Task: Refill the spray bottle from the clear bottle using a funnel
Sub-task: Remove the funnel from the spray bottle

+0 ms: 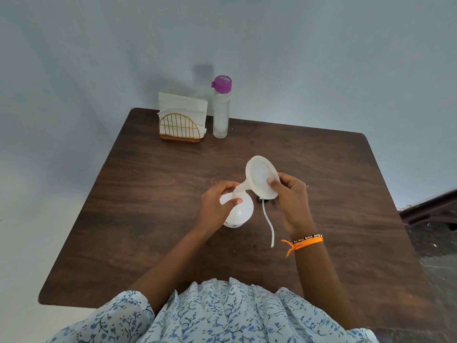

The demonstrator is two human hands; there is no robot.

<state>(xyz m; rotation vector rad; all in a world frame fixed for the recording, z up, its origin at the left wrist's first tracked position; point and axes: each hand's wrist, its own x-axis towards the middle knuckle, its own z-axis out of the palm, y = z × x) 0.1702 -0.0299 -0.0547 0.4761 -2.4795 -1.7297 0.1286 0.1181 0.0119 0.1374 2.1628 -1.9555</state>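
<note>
A white spray bottle stands without its head near the middle of the brown table. My left hand grips its neck. A white funnel is tilted, with its spout at the bottle's mouth, and my right hand holds its wide rim. The spray head lies beside the bottle, mostly hidden by the funnel; its white dip tube trails toward me. The clear bottle with a purple cap stands upright at the table's far edge, capped.
A gold wire napkin holder with white napkins stands left of the clear bottle. A pale wall lies behind the table. A dark bench or frame shows at the right edge.
</note>
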